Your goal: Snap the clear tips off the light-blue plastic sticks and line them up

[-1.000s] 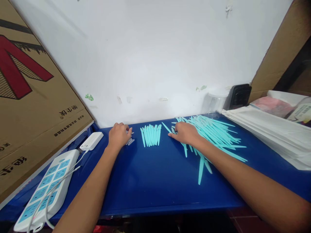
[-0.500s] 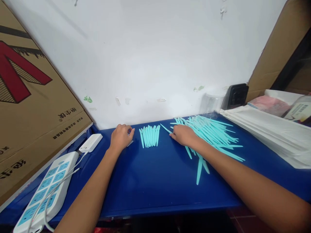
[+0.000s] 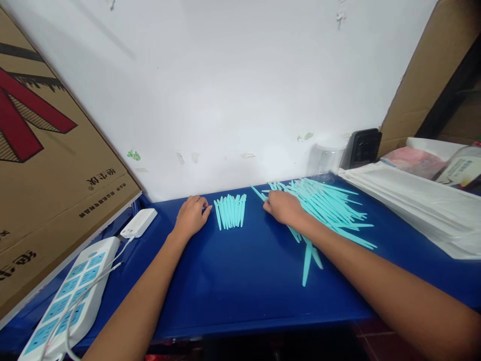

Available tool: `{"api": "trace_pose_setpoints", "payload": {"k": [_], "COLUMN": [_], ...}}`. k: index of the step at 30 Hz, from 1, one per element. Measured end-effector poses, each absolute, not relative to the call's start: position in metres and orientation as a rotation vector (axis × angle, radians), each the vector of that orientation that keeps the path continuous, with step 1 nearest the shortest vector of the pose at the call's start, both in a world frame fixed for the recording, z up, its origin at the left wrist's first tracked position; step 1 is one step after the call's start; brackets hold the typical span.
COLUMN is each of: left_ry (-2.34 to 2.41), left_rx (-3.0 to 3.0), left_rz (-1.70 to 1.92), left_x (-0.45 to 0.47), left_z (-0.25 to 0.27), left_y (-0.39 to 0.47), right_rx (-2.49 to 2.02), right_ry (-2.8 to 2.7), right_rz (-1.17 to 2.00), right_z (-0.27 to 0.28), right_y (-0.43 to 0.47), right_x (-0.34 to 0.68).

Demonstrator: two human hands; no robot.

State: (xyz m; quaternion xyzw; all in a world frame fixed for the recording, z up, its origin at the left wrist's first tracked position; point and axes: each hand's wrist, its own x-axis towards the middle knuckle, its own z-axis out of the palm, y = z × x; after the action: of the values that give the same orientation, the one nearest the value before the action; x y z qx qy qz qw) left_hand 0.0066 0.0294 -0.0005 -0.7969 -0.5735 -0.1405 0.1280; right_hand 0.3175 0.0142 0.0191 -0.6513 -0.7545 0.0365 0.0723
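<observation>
One slim turquoise stick [image 3: 257, 191] slants out of our right hand [image 3: 282, 206], its fingers pinched narrow, at the left side of a loose pile of sticks [image 3: 326, 203] near the back edge of the blue worktop [image 3: 233, 281]. The sticks look flat and tapered. Left of the tidy row of sticks [image 3: 230, 211], our left hand [image 3: 191, 218] lies loosely curled; we cannot tell whether it holds anything. A clear jar [image 3: 329, 159] stands by the back edge. Toward the right edge, a white container [image 3: 432, 144] seems to hold a pink packet [image 3: 415, 159] and a labelled bottle [image 3: 460, 166].
</observation>
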Motion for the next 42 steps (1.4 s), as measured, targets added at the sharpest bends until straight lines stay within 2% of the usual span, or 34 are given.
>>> {"api": "trace_pose_setpoints", "payload": {"k": [5, 12, 15, 22, 32, 42], "left_ry": [-1.622, -1.422, -1.339, -1.225, -1.643, -1.667], "left_rx": [-2.315, -2.337, -2.371, -2.631, -2.841, -2.901], "left_rz": [-0.587, -0.895, -0.916, -0.964, -1.568, -1.923], "left_x": [0.01, 0.034, 0.045, 0.057, 0.083, 0.085], "left_z": [0.007, 0.017, 0.023, 0.021, 0.012, 0.005], "left_y": [0.024, 0.01, 0.003, -0.002, -0.019, -0.011], "right_rx": [-1.915, -1.599, -1.402, -1.006, -0.914, -1.051], "right_ry": [-2.173, -2.207, -2.221, -2.098, -1.465, -1.28], "right_rz": [0.089, 0.298, 0.295, 0.537, 0.934, 0.932], "right_z": [0.023, 0.026, 0.023, 0.025, 0.024, 0.03], "right_y": [0.012, 0.003, 0.001, -0.011, -0.009, -0.011], "right_x": [0.315, 0.316, 0.314, 0.303, 0.293, 0.294]}}
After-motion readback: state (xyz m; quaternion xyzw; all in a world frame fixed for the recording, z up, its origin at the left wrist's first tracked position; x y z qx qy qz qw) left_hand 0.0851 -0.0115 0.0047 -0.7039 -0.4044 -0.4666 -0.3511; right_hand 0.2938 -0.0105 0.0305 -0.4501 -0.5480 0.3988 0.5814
